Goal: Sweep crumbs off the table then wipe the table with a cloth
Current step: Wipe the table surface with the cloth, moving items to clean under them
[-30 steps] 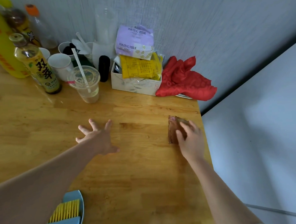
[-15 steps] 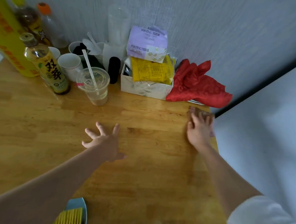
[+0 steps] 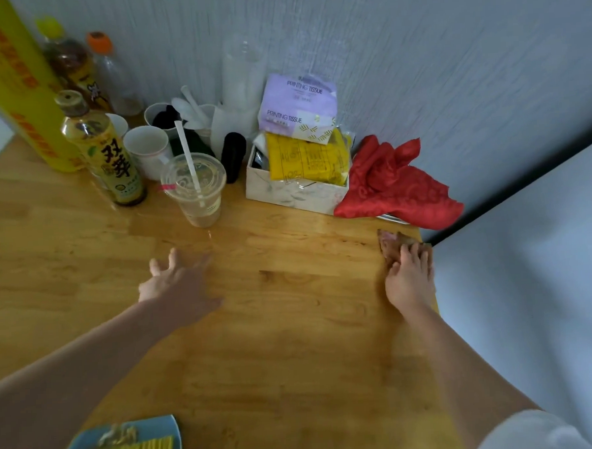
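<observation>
Our right hand (image 3: 409, 280) presses flat on the brown cloth (image 3: 391, 245) at the table (image 3: 294, 344) corner just below the red fabric (image 3: 395, 184); our left hand (image 3: 177, 285) rests open, fingers apart. We judge the sweeping done, since crumbs lie in the blue dustpan (image 3: 124, 446) far from that fabric, and wiping is underway.

Table (image 3: 295, 361) runs to the wall at the back. Back-left: tall box (image 3: 9, 88), bottles behind the tea bottle (image 3: 104, 150), paper cups (image 3: 146, 149) just right of it. Lidded cup with straw (image 3: 195, 188) stands in front of those. Right of it, open box (image 3: 296, 190) with tissue packs (image 3: 298, 105) stacked on top. Crumpled fabric (image 3: 395, 184) beside the box, at the back-right corner. Cloth (image 3: 390, 245) at the right edge, right hand (image 3: 409, 280) flat on it. Left hand (image 3: 177, 285) flat mid-table. Dustpan (image 3: 121, 446) at the near edge, left.
</observation>
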Available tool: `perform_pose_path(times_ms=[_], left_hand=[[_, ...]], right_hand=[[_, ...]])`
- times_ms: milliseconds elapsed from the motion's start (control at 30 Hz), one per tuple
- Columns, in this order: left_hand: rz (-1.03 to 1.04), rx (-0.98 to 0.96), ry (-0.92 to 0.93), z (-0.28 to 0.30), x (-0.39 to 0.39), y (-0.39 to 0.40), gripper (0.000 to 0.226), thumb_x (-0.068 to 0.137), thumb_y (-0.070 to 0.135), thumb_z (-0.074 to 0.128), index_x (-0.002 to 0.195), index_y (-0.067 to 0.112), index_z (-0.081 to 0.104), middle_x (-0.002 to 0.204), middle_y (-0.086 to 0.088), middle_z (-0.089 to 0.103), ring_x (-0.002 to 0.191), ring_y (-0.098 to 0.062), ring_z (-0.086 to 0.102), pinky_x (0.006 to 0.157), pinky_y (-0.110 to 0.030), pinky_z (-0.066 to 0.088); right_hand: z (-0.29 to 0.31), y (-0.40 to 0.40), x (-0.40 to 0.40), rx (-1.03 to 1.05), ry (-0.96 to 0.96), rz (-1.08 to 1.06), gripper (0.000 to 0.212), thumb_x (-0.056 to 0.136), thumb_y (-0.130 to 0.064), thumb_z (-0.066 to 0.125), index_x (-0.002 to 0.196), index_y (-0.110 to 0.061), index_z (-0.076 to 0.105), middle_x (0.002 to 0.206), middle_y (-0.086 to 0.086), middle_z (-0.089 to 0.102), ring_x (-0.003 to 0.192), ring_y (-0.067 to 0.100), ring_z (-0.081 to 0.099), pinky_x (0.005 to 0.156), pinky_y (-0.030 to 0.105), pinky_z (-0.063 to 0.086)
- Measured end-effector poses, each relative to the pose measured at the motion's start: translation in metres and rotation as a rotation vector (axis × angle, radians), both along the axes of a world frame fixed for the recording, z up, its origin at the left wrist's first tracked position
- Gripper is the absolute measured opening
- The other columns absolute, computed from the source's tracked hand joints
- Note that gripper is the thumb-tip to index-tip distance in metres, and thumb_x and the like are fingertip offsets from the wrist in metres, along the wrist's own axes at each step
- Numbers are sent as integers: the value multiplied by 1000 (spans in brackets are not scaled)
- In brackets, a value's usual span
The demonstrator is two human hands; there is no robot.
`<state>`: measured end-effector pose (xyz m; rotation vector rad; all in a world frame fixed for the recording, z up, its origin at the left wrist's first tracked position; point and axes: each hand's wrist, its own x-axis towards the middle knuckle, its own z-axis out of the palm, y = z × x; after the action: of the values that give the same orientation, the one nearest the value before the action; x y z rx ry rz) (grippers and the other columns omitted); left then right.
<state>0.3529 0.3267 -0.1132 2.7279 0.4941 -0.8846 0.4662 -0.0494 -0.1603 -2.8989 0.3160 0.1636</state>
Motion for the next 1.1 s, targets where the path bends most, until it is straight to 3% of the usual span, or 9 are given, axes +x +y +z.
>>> perform_pose_path(times_ms=[67,233,400,500,667,767,900,1000,1100], left_hand=[[64,3,44,-4,-2,17,107,76,74,65,153,52,-6,164,-10,-13,147,-54,-2,110,-64,35],[87,-38,66,-7,-2,22,111,74,73,67,152,52,-9,164,-10,-19,146,-56,-6,110,-69,29],[88,-35,90,-7,-1,22,110,78,70,67,153,50,-10,163,-12,-21,146,-56,-8,111,-70,26],[84,-42,89,-6,-1,20,108,79,68,67,153,50,-10,163,-12,-22,145,-57,-9,111,-71,25],[76,-39,97,-7,0,20,109,81,67,66,153,48,-13,163,-13,-24,145,-57,-9,111,-71,25],[71,-44,104,-6,0,21,108,81,68,65,153,48,-14,162,-14,-25,144,-58,-10,111,-72,24],[58,-38,116,-8,1,20,109,81,69,63,153,46,-16,161,-15,-27,144,-59,-11,111,-72,24],[56,-31,115,-11,2,19,109,82,68,63,153,46,-16,161,-15,-27,143,-60,-11,110,-72,25],[47,-30,110,-12,2,20,109,82,68,63,154,45,-16,161,-17,-25,143,-61,-10,109,-73,26]], right_hand=[[0,35,2,-26,4,50,56,104,-25,30,157,-11,19,167,13,10,154,32,2,125,47,0],[-3,167,-30,0,-4,498,61,105,-35,26,159,-14,7,167,10,-1,154,28,-9,124,44,-13],[-10,245,-3,-1,37,590,61,104,-35,28,160,-16,10,168,8,1,155,25,-9,125,45,-8],[-7,238,-13,16,76,675,60,105,-31,28,160,-18,8,168,5,0,155,22,-8,125,45,-6],[-1,167,-83,79,153,1010,57,108,-31,25,160,-30,2,167,-10,-8,152,9,-18,124,37,-12],[-4,135,-53,-6,134,830,57,108,-34,22,160,-27,1,168,-6,-7,153,12,-17,124,38,-11],[-7,192,-11,-28,118,453,63,105,-36,26,160,-17,1,168,8,-9,154,27,-13,124,47,-8],[-7,226,-40,20,72,713,61,105,-38,22,160,-19,2,168,6,-5,154,25,-12,125,48,-5],[-1,177,-48,52,53,962,57,107,-39,21,160,-24,7,167,-2,-1,154,17,-10,125,41,-9]])
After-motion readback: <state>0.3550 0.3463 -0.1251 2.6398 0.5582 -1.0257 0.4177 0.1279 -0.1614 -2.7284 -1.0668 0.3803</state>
